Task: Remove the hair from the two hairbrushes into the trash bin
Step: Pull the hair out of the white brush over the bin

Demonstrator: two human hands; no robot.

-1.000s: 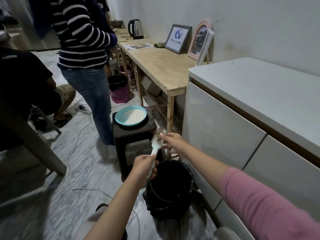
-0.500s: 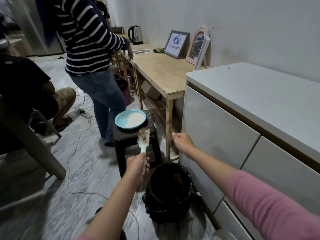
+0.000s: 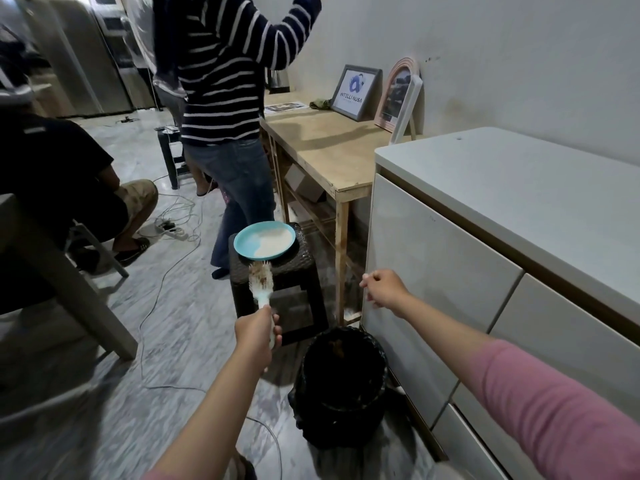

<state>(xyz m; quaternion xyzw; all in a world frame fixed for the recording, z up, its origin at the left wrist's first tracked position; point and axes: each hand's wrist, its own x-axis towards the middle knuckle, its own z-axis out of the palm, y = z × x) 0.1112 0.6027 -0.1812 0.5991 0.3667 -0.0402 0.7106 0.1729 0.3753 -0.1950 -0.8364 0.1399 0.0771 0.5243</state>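
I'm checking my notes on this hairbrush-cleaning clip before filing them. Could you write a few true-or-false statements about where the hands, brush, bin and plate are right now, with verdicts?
1. The left hand grips the hairbrush by its handle. True.
2. The hairbrush bristles are free of hair. False: brownish hair still clings to the head.
3. The right hand is touching the hairbrush. False: it is off to the right, apart from the brush, near the white cabinet.
4. The trash bin stands on the floor beside the white cabinet. True.
5. The blue plate lies inside the trash bin. False: it sits on the dark stool.
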